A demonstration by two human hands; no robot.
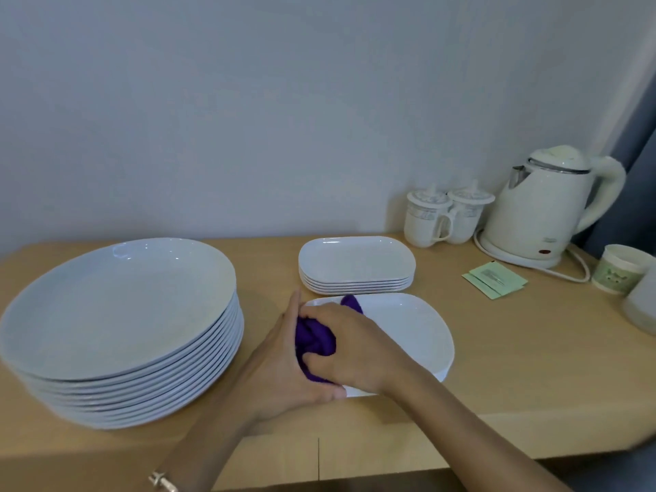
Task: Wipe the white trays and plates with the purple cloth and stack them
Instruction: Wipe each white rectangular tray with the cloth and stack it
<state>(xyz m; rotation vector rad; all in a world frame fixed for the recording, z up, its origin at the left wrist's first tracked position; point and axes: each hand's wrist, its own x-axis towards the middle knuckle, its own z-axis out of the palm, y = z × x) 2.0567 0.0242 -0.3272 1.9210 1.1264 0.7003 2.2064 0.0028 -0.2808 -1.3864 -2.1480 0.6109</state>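
Right hand (355, 349) grips the bunched cloth (316, 339) on the tray (408, 332); left hand (280, 367), held flat, braces its rim against sliding.

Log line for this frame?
wiping | right hand grips purple cloth on tray | left hand rests on tray edge | plate stack left
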